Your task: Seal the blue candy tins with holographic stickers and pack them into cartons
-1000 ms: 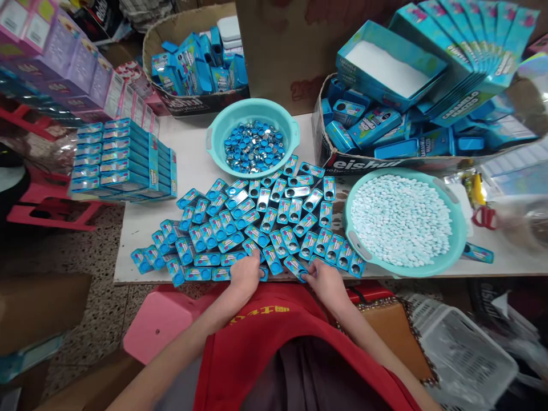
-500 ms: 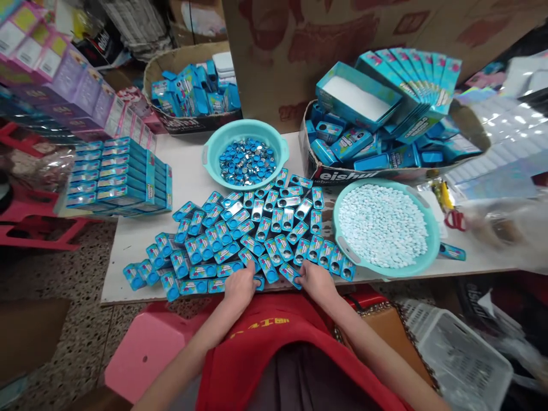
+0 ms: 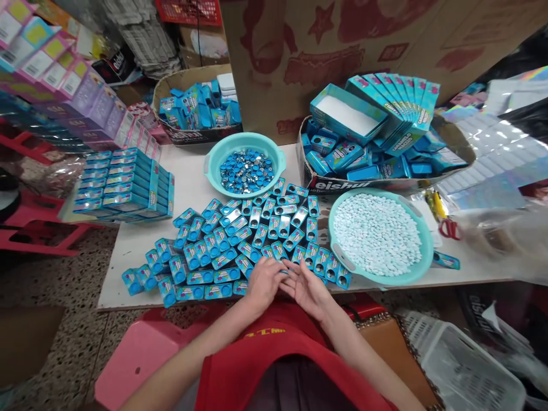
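Observation:
My left hand (image 3: 264,283) and my right hand (image 3: 307,290) meet at the table's front edge, over the near row of small blue tins (image 3: 225,258). The left is closed, its fingertips bent toward the right hand. A bit of blue shows between them, too small to name. My right hand is turned palm up, fingers stretched out and apart. Many tins at the left have blue round caps in their tops; several at the right show dark round holes. Behind them a turquoise bowl (image 3: 207,165) holds loose round caps (image 3: 246,171).
At right stands a turquoise basin (image 3: 428,251) of pale mint candies (image 3: 377,231). Cartons of blue tins (image 3: 317,184) and blue packs (image 3: 192,136) stand behind. Stacked blue boxes (image 3: 128,180) are at left, red scissors (image 3: 449,229) at right, a pink stool (image 3: 137,359) below.
Both hands have left the tins they touched at the front and come together, the right turning palm up. The camera view has shifted slightly.

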A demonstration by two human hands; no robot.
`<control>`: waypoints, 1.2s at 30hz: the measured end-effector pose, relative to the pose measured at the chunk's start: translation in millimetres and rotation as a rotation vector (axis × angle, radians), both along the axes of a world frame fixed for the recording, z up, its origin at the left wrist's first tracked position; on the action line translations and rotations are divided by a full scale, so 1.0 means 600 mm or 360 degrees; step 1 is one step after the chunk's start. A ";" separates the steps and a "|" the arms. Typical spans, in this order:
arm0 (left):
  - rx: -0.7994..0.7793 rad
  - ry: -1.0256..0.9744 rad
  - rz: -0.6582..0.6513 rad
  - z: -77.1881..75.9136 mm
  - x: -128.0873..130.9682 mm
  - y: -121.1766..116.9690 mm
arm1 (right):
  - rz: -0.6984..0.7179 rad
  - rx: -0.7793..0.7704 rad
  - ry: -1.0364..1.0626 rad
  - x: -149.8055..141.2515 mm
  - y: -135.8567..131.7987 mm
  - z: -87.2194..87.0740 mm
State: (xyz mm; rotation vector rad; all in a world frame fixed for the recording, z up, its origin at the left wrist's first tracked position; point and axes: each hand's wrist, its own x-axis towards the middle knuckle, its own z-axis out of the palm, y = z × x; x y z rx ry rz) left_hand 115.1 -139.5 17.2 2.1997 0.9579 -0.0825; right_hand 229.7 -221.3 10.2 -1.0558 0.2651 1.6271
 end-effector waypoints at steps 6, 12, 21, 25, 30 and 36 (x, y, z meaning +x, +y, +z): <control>-0.0224 0.0263 0.0243 -0.021 -0.015 0.046 | -0.0076 -0.0206 -0.0471 0.046 -0.017 -0.027; 0.0026 0.0848 -0.0008 -0.010 0.038 0.056 | -0.0049 -0.0236 -0.0559 0.062 -0.006 -0.028; -0.0021 0.1034 -0.0040 -0.011 0.079 0.074 | 0.0295 -0.0018 -0.1334 0.089 0.107 -0.033; -0.0053 0.1055 0.0014 -0.008 0.085 0.073 | 0.0549 0.0363 -0.1987 0.118 0.228 -0.021; -0.0104 0.1074 0.0160 -0.025 0.095 0.066 | 0.1163 0.0425 -0.2960 0.139 0.402 -0.020; -0.0167 0.1085 0.0244 -0.037 0.095 0.059 | 0.1840 0.0263 -0.2899 0.140 0.551 -0.090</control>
